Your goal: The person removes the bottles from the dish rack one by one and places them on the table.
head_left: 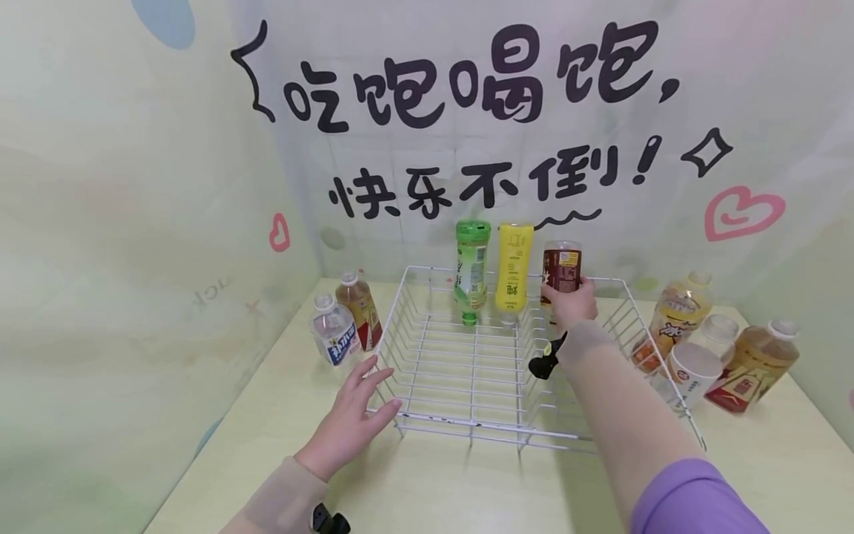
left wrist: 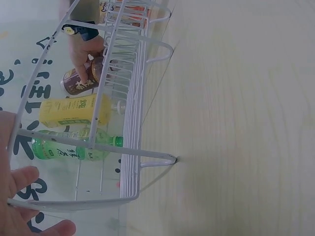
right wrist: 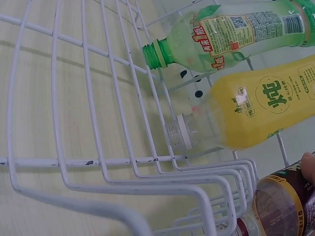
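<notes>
My right hand (head_left: 575, 302) grips a dark brown-labelled bottle (head_left: 563, 265), held neck down at the back right of the white wire rack (head_left: 497, 424). In the right wrist view this bottle's (right wrist: 283, 204) neck sits beside the bent wires of the rack's divider. To its left, a green bottle (head_left: 472, 267) and a yellow-labelled bottle (head_left: 513, 271) stand upside down against the back of the rack. My left hand (head_left: 353, 419) rests at the rack's front left corner, fingers spread and loosely extended; in the left wrist view its fingers (left wrist: 24, 178) lie by the corner wire.
Left of the rack stand a clear bottle with a blue label (head_left: 336, 334) and an amber bottle (head_left: 360, 308). On the right are an orange-labelled bottle (head_left: 677, 311), a clear white-labelled one (head_left: 697, 363) and another amber bottle (head_left: 754, 363). A printed backdrop hangs behind.
</notes>
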The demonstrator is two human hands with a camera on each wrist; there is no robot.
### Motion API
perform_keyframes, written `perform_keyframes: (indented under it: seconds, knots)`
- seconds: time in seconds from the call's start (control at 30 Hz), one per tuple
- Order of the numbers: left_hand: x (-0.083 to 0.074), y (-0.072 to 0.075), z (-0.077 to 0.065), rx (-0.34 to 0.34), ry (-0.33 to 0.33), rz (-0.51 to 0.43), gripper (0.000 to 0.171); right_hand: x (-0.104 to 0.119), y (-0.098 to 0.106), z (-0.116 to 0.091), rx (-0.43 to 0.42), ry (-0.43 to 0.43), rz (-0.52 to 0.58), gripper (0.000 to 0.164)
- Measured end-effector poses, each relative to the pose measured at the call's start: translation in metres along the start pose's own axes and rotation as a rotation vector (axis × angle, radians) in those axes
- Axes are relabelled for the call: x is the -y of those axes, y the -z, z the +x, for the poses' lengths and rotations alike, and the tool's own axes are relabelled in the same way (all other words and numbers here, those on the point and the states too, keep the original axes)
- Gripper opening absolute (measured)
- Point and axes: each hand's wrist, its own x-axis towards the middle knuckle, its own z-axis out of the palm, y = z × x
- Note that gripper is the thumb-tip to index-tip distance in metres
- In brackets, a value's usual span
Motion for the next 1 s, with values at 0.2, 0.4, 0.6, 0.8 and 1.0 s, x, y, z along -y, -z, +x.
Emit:
perform_keyframes:
  seconds: [0.2,0.4,0.6,0.8,1.0]
  knots:
    - [0.000,0.000,0.000,-0.010,-0.009,0.000,0.059,0.001,0.000,0.004,0.004,0.000,0.045,0.088]
    - [-0.001,0.001,0.000,-0.014,-0.012,0.004,0.058,0.007,0.006,0.001,0.003,0.020,0.072,0.086]
    - [-0.001,0.003,0.000,-0.008,-0.012,0.024,0.058,0.014,0.013,-0.002,0.031,0.049,0.078,0.088]
    - [-0.003,0.006,0.000,0.029,0.018,0.069,0.060,0.022,0.023,-0.008,0.066,0.123,0.007,0.089]
    - [-0.010,0.015,0.003,0.037,-0.040,0.206,0.065,0.031,0.038,-0.018,0.106,0.231,-0.085,0.089]
